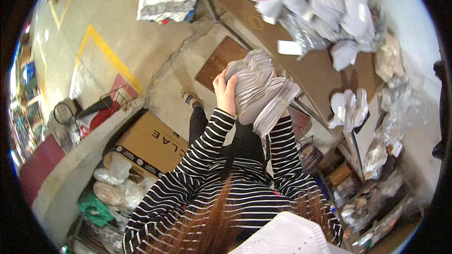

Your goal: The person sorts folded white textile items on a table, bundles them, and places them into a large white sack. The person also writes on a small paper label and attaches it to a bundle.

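The thick stack of grey mailer bags (261, 91), clasped by the left hand (225, 91) with the right hand hidden behind, is best kept squared and supported underneath above the worktop (320, 73).

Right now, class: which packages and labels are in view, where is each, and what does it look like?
Stack of envelopes: grey-white, fanned, held in both hands.
Mailer bags: grey, crumpled heap on the brown table.
Label: white rectangle, on the table.
Cardboard box: brown, on the floor, left.
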Action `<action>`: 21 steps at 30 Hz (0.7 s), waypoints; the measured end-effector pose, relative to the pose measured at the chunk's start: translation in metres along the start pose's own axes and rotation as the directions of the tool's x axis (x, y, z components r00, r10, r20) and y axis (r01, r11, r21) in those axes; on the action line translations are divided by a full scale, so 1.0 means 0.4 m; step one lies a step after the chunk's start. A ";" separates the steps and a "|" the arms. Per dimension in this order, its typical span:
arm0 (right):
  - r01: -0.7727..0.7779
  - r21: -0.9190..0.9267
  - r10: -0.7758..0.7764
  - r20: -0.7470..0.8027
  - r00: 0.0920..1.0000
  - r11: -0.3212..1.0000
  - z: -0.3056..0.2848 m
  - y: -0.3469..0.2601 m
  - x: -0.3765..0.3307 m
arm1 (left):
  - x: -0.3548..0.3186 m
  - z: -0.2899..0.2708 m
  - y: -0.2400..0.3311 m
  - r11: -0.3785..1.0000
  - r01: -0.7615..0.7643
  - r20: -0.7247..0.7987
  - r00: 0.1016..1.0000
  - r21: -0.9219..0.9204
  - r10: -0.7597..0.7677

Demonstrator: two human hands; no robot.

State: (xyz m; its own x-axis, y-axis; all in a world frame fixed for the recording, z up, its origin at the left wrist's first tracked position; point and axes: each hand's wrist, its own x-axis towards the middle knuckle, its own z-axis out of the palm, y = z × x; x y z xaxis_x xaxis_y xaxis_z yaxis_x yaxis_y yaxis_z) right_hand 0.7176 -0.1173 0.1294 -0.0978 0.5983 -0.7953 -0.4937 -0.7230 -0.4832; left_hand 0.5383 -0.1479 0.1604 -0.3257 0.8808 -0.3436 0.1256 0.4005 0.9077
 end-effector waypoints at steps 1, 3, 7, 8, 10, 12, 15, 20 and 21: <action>-0.005 -0.034 0.005 0.017 1.000 0.999 0.048 0.030 0.010 | -0.002 -0.060 -0.051 0.912 -0.271 0.016 0.960 0.309 0.280; -0.036 -0.093 0.042 0.066 0.997 0.995 0.160 0.111 0.038 | -0.010 -0.172 -0.050 0.979 -0.035 -0.159 0.985 0.201 0.068; -0.053 -0.218 0.077 0.101 0.992 0.975 0.370 0.250 0.070 | -0.016 -0.408 -0.166 0.922 -0.139 -0.221 0.948 0.361 0.229; -0.067 -0.244 0.096 0.109 0.989 0.968 0.421 0.293 0.076 | -0.018 -0.465 -0.188 0.936 -0.124 -0.262 0.940 0.329 0.217; -0.088 -0.299 0.129 0.120 0.984 0.950 0.506 0.369 0.076 | -0.016 -0.582 -0.219 0.982 -0.039 -0.317 0.943 0.187 0.098; -0.106 -0.345 0.158 0.125 0.979 0.933 0.589 0.428 0.096 | 0.004 -0.695 -0.215 0.903 0.203 -0.285 0.903 -0.378 -0.322; -0.142 -0.399 0.204 0.118 0.972 0.906 0.688 0.506 0.120 | 0.015 -0.826 -0.220 0.844 0.271 -0.340 0.824 -0.464 -0.452; -0.148 -0.458 0.231 0.129 0.964 0.876 0.808 0.562 0.189 | 0.079 -0.890 -0.333 0.780 0.208 -0.371 0.789 -0.590 -0.491; -0.148 -0.455 0.228 0.127 0.965 0.878 0.832 0.561 0.208 | 0.100 -0.905 -0.332 0.770 0.213 -0.363 0.786 -0.601 -0.501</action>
State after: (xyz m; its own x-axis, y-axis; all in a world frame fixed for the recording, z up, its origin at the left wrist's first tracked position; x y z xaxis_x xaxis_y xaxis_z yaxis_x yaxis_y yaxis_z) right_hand 0.3111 -0.1150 0.0766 -0.3168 0.4564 -0.8315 -0.0256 -0.8804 -0.4736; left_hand 0.1693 -0.2571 0.1135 -0.6586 0.4002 -0.6372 -0.5363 0.3443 0.7706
